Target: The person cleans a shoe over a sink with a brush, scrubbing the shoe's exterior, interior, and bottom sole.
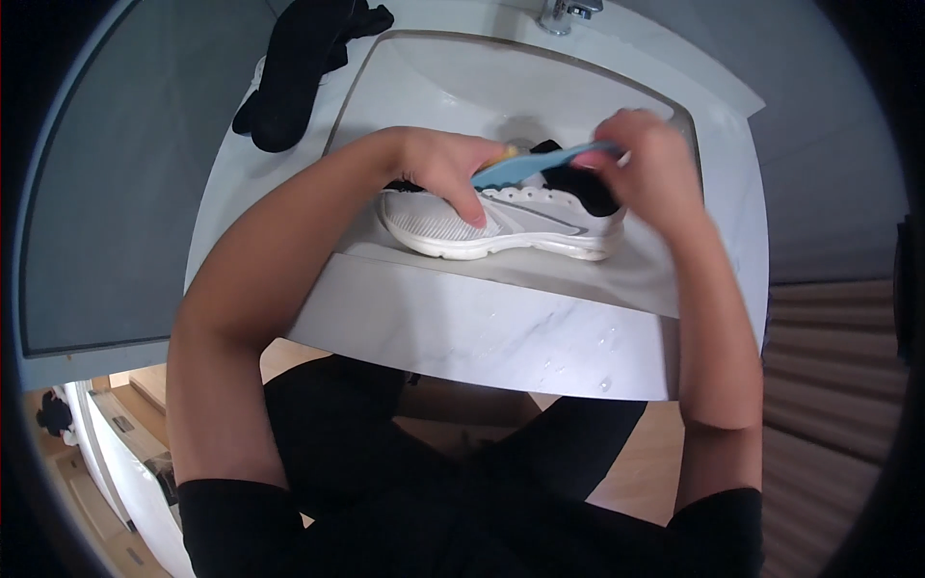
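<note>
A white sneaker (pixel 540 229) with a black inside lies in the sink, its sole toward me and its toe to the left. My left hand (pixel 436 162) is closed around the toe part, thumb pressed on the near side. A light blue brush (pixel 528 169) slants across the top of the sneaker. My right hand (pixel 653 166), slightly blurred, grips the brush's handle end. Close to my left fingers, a bit of yellow shows at the brush's other end, and the bristles are mostly hidden.
The white sink basin (pixel 424 72) has a chrome faucet (pixel 564 13) at its back edge. Black socks or similar dark cloth (pixel 294 72) lie on the counter at the back left. Water drops dot the marble-patterned front edge (pixel 501 337).
</note>
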Demonstrator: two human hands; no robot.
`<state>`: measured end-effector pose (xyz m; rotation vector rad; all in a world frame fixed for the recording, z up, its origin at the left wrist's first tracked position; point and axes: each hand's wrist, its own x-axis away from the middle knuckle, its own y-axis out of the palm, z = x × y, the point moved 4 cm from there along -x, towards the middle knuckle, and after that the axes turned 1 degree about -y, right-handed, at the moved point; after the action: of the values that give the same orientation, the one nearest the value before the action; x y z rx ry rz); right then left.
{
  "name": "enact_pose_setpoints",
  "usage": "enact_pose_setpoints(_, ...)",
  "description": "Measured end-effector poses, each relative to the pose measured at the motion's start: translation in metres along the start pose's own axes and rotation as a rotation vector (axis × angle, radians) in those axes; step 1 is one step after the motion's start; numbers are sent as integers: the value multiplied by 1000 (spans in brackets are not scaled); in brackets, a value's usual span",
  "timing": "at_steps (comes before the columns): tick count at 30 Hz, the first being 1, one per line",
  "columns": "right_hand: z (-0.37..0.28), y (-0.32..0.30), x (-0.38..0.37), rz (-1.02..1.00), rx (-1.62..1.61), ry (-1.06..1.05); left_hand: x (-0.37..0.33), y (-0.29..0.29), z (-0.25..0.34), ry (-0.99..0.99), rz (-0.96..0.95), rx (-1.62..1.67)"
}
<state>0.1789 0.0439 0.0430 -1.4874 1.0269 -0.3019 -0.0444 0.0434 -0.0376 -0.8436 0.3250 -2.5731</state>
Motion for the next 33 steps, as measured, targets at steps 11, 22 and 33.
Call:
enact_pose_setpoints(11, 19, -8, 12, -27, -31, 194, 1, -3, -3, -17, 127, -102)
enact_pose_setpoints(22, 15, -7, 6, -2, -64, 156, 6, 3, 13, -87, 82, -148)
enact_pose_setpoints(33, -7, 0, 5, 99, -76, -1, 10, 2, 13, -71, 98, -165)
